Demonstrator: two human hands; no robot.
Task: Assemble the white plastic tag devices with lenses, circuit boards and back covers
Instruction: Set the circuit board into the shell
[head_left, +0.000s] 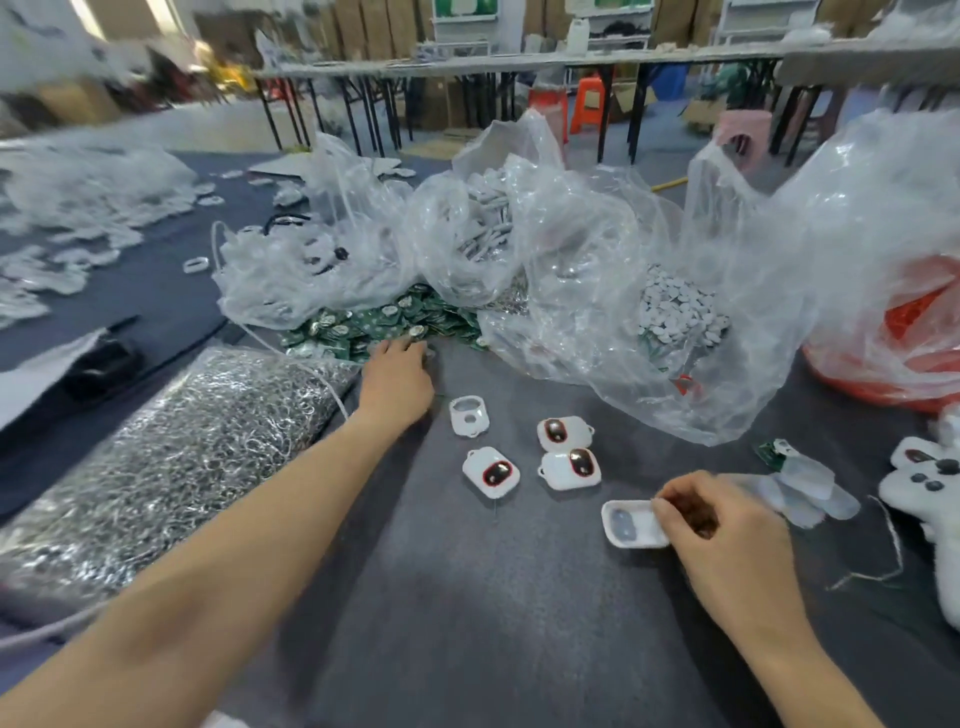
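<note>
Shell (631, 525) pinched by right hand (727, 540); left hand (397, 382) on boards (363, 325).

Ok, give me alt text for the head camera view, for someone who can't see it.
The right hand holds a white shell on a grey table while the left hand touches a pile of green boards. Three lensed tags lie between them, clear bags behind.

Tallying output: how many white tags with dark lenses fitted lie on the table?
3, mid-table: left tag, rear right tag, front right tag close before it. A possible fourth at the right edge is unclear; bags may hide more.
</note>
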